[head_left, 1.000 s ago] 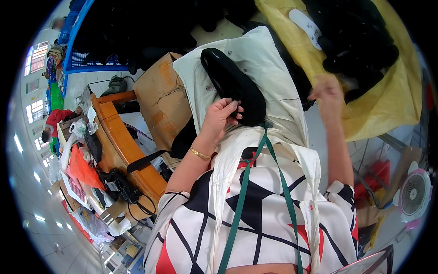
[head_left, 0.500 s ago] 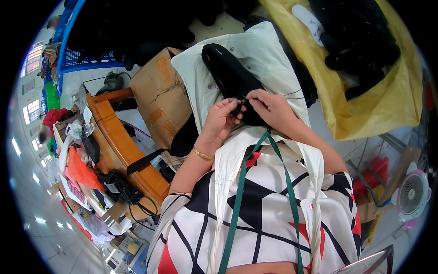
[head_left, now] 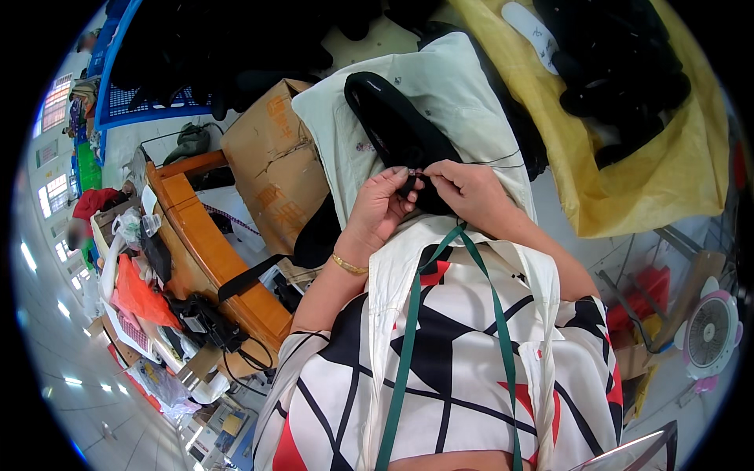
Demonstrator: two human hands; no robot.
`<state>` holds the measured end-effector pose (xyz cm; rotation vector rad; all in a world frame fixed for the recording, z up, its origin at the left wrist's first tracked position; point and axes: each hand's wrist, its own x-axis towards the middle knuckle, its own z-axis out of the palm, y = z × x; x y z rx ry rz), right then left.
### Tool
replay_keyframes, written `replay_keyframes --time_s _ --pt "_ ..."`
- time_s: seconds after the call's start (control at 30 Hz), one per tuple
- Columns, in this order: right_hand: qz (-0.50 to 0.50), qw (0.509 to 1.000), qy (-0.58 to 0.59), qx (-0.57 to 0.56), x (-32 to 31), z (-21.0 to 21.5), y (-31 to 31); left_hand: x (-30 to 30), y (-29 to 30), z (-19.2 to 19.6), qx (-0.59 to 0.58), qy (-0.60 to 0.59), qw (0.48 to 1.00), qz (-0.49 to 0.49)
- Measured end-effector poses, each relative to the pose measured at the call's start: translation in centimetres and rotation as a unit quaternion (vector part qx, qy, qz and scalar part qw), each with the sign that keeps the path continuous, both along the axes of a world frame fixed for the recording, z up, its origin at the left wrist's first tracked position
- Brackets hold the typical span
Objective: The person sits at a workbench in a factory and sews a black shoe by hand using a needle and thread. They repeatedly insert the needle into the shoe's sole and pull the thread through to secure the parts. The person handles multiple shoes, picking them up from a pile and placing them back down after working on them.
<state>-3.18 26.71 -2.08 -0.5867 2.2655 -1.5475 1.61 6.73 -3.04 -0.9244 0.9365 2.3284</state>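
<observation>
A black slip-on shoe (head_left: 393, 118) lies on a white cloth (head_left: 448, 71) in front of me, its toe pointing away. Over its near end, my left hand (head_left: 382, 200) is closed in a pinch on a small black piece (head_left: 408, 187) with a shiny bit at its tip. Whether that piece is joined to the shoe is hidden. Close beside it, my right hand (head_left: 470, 188) pinches with thumb and forefinger, almost touching the left fingertips. A thin dark thread (head_left: 503, 163) runs out to the right from behind the right hand. Any needle is too small to make out.
A cardboard box (head_left: 271, 149) and a wooden frame (head_left: 208, 243) stand at the left. Far left is a blue plastic crate (head_left: 149, 106) below dark items. Right lies a yellow sheet (head_left: 652, 188) with black shoes (head_left: 620, 86) and a white insole (head_left: 531, 35). A fan (head_left: 707, 330) is lower right.
My right hand has turned slightly and shifted a little right, its fingertips still near the left ones. The thread behind it hangs differently. My left hand keeps its pinch.
</observation>
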Motion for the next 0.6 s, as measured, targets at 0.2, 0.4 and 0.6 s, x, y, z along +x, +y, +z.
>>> replay_keyframes --time_s 0.2,0.4,0.6 --pt "0.0 1.0 0.001 0.002 -0.05 0.06 0.01 0.0 0.03 -0.09 0.006 0.001 1.0 0.006" --pt "0.008 1.0 -0.005 0.01 -0.2 -0.17 -0.01 -0.04 0.17 0.09 -0.006 0.006 1.0 0.007" --pt "0.015 0.987 -0.162 0.005 -0.65 0.41 0.3 0.12 0.71 0.51 -0.085 -0.003 0.996 0.004"
